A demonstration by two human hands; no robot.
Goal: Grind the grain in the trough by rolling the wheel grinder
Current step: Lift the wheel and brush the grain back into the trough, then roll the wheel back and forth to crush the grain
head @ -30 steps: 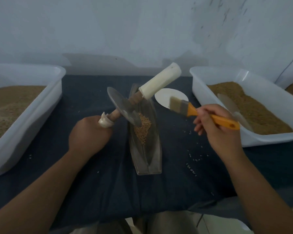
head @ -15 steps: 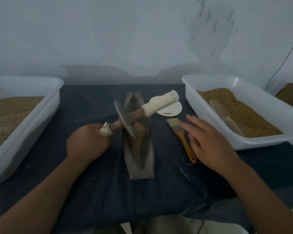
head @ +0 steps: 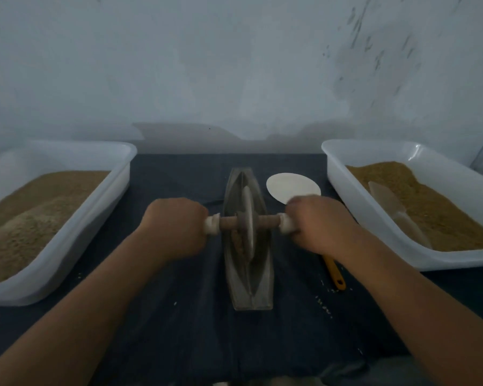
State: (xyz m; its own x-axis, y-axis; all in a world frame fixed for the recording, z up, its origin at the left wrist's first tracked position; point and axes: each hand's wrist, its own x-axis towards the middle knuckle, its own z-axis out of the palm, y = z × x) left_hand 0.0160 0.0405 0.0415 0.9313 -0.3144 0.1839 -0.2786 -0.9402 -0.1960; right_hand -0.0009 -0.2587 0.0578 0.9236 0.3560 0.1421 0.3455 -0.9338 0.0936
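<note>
The trough (head: 248, 288) lies lengthwise at the middle of the table (head: 179, 330), with grain (head: 238, 240) in its groove. The wheel grinder (head: 247, 221) stands upright in it, axle level across. The left hand (head: 176, 227) has its grip closed round the axle's left white end, the right hand (head: 321, 224) round the right end. An orange brush (head: 333, 271) lies partly under the right forearm, toward the table's right edge

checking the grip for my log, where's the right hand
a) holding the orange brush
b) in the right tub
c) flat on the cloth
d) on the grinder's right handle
d: the right hand is curled round the right-side handle of the wheel grinder, and the brush lies loose on the cloth.
</note>
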